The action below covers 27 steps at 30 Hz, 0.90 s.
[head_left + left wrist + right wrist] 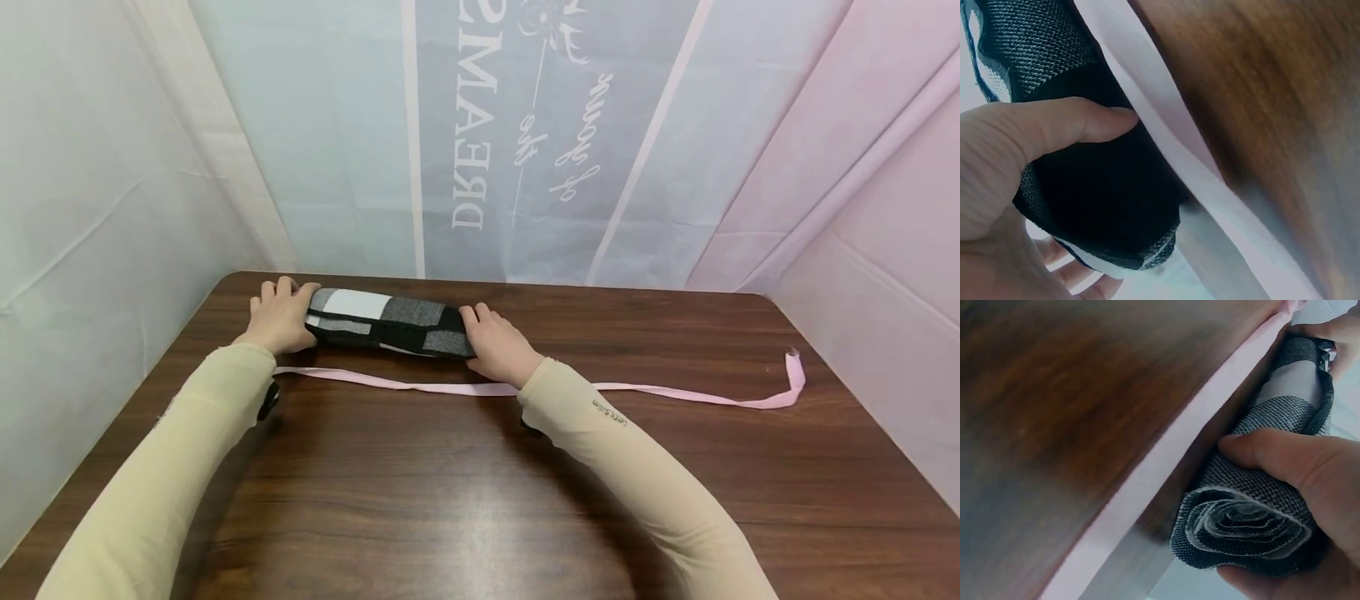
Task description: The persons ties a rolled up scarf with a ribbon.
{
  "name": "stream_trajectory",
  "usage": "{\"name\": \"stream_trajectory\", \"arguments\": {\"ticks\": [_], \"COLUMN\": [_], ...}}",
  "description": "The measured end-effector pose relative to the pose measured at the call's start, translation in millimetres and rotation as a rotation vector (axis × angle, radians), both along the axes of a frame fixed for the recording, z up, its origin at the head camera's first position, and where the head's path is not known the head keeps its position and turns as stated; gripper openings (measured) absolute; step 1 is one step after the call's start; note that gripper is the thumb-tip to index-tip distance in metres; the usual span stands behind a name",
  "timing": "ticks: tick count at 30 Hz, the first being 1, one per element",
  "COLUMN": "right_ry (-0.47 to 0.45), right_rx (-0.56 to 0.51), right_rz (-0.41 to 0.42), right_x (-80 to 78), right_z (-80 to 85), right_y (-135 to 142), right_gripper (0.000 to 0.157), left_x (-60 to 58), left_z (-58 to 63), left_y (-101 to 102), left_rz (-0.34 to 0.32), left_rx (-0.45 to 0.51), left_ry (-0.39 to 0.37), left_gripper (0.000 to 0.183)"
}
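Cloth (405,310), black, white and grey in big checks and wound into a roll, rests on the brown table (450,483) just beyond the pink ribbon (435,388) and roughly in line with it. Both hands reach over from the near side of the ribbon, one at each end of the roll, presumably so that the layers cannot loosen at either end. Left hand (280,323) and right hand (497,342) each grip with the thumb on the side facing the ribbon and fingers behind, spread only as wide as the roll is thick. The right wrist view shows a flattened spiral at that end; such a soft coil would probably slacken without a grip. The ribbon itself runs stretched out well past the roll to the right, its tip bent away from the person. Beyond the ribbon, at the back, hangs a printed curtain (337,150).
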State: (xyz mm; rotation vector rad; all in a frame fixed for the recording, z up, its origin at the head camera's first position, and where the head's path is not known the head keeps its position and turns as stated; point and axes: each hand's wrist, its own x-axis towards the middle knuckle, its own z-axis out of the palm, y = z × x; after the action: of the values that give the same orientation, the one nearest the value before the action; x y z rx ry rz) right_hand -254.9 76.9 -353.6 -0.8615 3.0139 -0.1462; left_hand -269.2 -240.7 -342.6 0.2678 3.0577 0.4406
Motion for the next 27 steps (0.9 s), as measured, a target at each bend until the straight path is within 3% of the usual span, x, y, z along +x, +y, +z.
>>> {"name": "stream_trajectory", "arguments": {"ticks": [4, 13, 27], "right_ry": [-0.037, 0.012, 0.050], "right_rx": [-0.027, -0.063, -0.098], "right_rz": [-0.004, 0.020, 0.042], "right_x": [-1.0, -3.4, -5.7], "right_z": [0.1, 2.6, 10.0], "right_y": [0.2, 5.4, 12.8], "right_gripper": [0.073, 0.067, 0.062], "left_x": [0.3, 1.0, 7.9], "left_z": [-2.2, -0.9, 7.1], "left_y": [0.2, 1.8, 2.8], "left_rz": [0.015, 0.000, 0.009], "left_rx": [-0.002, 0.000, -0.029], "left_ry": [0.012, -0.018, 0.023], "left_gripper": [0.075, 0.068, 0.065]}}
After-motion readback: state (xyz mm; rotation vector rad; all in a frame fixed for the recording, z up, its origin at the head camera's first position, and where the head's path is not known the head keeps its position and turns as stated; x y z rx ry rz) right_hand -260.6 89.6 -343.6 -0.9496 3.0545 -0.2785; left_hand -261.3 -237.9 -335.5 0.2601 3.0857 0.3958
